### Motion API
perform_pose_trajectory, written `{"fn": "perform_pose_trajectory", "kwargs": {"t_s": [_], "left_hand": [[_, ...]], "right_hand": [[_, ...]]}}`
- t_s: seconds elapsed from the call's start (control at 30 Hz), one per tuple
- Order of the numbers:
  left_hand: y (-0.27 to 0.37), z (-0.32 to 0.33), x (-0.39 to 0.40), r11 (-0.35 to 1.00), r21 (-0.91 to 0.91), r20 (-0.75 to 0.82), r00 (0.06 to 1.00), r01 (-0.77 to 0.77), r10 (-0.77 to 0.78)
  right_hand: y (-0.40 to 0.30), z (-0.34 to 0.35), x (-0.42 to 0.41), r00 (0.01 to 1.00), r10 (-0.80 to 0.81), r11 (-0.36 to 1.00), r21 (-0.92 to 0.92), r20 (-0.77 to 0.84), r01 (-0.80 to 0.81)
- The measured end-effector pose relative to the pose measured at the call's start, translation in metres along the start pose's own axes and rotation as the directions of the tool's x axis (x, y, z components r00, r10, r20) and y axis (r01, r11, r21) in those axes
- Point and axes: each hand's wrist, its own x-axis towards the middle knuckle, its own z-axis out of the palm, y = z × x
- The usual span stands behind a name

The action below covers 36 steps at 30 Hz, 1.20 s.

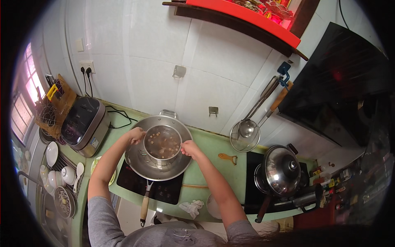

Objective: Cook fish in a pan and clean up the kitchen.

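Observation:
Both my hands grip a round steel pot by its opposite sides. My left hand is at its left edge and my right hand at its right. Brownish liquid with small pale pieces fills the pot. It is over a large steel wok, with a wire steaming rack partly visible beneath; whether the pot touches the rack I cannot tell. The wok sits on a black induction cooker, its wooden-ended handle pointing towards me.
Left of the wok stands a rice cooker, near bowls and a plate. A peeler, crumpled tissue and lidded pan are to the right. A strainer hangs on the wall.

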Motion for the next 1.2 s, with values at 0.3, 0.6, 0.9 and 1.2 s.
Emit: {"fn": "perform_pose_trajectory", "kwargs": {"t_s": [0.3,0.6,0.9,1.2], "left_hand": [[-0.012,0.002,0.027,0.992,0.067,0.022,0.994,-0.109,0.108],[0.109,0.009,-0.059,0.961,-0.137,0.108,0.961,-0.239,0.255],[0.176,0.111,-0.035,0.964,-0.014,0.265,0.929,-0.264,0.258],[0.156,0.278,0.138,0.875,0.396,0.496,0.867,-0.279,0.051]], "right_hand": [[0.009,0.000,-0.002,0.995,-0.054,0.994,0.093,-0.083,0.061],[-0.026,-0.072,-0.087,0.969,-0.213,0.917,0.316,-0.124,0.242],[0.013,-0.150,-0.172,0.908,-0.200,0.924,0.238,-0.367,0.300],[0.141,-0.180,-0.156,0.833,0.015,0.965,0.225,-0.552,0.132]]}}
